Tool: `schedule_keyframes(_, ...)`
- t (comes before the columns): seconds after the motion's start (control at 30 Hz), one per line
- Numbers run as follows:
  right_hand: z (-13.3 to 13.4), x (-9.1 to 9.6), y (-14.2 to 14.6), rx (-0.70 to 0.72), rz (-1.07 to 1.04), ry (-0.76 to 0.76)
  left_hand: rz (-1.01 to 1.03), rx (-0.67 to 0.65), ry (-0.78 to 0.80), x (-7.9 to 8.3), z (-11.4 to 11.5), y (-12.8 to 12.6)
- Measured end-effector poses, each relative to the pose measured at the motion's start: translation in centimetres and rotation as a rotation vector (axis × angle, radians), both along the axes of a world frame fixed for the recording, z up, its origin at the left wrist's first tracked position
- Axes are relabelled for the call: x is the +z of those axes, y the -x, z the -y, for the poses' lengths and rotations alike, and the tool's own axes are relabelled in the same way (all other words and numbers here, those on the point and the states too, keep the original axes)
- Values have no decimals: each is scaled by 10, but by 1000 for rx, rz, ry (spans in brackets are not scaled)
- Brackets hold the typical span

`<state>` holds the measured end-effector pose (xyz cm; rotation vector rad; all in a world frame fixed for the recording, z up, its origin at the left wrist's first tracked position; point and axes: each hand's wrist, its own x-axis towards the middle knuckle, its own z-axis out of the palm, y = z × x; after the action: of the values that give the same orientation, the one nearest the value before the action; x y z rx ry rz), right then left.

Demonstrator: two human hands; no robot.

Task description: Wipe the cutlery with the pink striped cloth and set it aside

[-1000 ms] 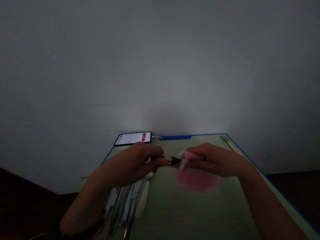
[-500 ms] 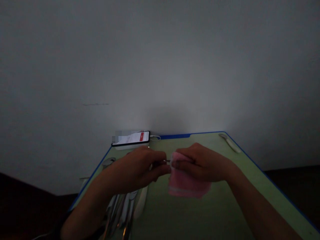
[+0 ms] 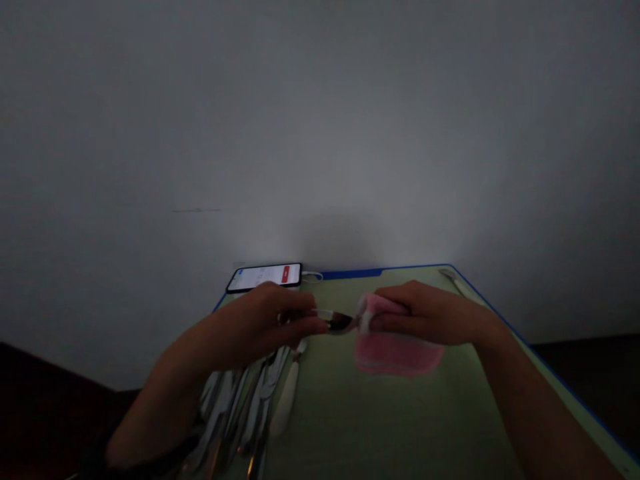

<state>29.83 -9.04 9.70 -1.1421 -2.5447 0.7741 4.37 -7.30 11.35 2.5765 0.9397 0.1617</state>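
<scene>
In the head view, my left hand (image 3: 280, 320) is closed, its thumb and fingers pinching one end of a shiny metal spoon (image 3: 341, 322). The spoon's narrow part runs to the right into a folded pink cloth (image 3: 395, 355) with a pale edge. Closed around that cloth is my right hand (image 3: 425, 313), its fingers pressing it about the spoon; the end inside the cloth is hidden. Both hands are above the green tabletop (image 3: 360, 427). Below my left forearm lie several pieces of metal cutlery (image 3: 255, 407) side by side, and a white-handled piece (image 3: 286, 400) is at their right.
A lit phone (image 3: 265, 277) with a white cable (image 3: 313, 274) is at the table's back left, by the grey wall (image 3: 340, 133). Another white-handled utensil (image 3: 465, 288) lies near the back right corner, partly behind my right hand. Blue edging (image 3: 350, 273) borders the table.
My hands have moved apart, the left one to the left and the right one, with the cloth, to the right. More of the spoon now shows between them.
</scene>
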Motion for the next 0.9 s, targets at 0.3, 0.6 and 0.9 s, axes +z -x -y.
schedule_keyframes(0.3,4,0,16,26,-26,-51,-12,-8,-111,-3,6,-14)
schedule_keyframes(0.6,5,-2,16,39,-33,-17,-26,-67,-48,-12,5,-25)
schedule_keyframes(0.9,2,4,-1,11,-2,9,2,-44,-8,4,5,-4)
